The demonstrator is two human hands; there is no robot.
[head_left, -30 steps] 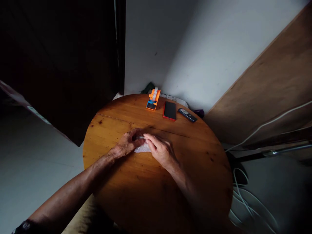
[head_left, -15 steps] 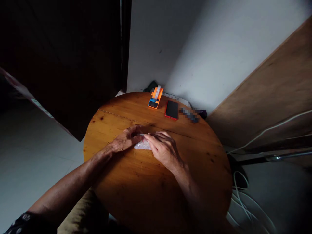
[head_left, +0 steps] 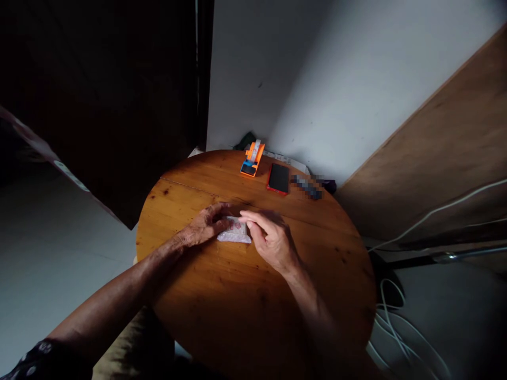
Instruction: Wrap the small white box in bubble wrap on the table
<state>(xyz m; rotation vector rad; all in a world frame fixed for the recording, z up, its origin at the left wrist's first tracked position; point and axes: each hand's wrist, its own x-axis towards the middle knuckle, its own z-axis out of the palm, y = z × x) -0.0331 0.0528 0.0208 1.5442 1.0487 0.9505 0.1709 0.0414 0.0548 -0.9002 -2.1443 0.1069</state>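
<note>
A small pale box with red print, in clear bubble wrap [head_left: 234,237], lies on the round wooden table [head_left: 222,290] in front of me. My left hand [head_left: 202,227] grips its left side, the thumb on top and the fingers round the far edge. My right hand [head_left: 271,237] is at the right end, its thumb and forefinger closed at the upper right corner of the wrapped box. The other right fingers are curled under and partly hidden.
At the far side of the table stand an orange tape dispenser [head_left: 253,158], a phone in a red case [head_left: 279,178] and a dark, pixel-blurred object [head_left: 308,187]. White cables [head_left: 396,322] lie on the floor at the right. A wall rises behind the table.
My right hand has drawn slightly right, its fingers more curled, uncovering the red print on the wrapped box. My left hand stays on the left side.
</note>
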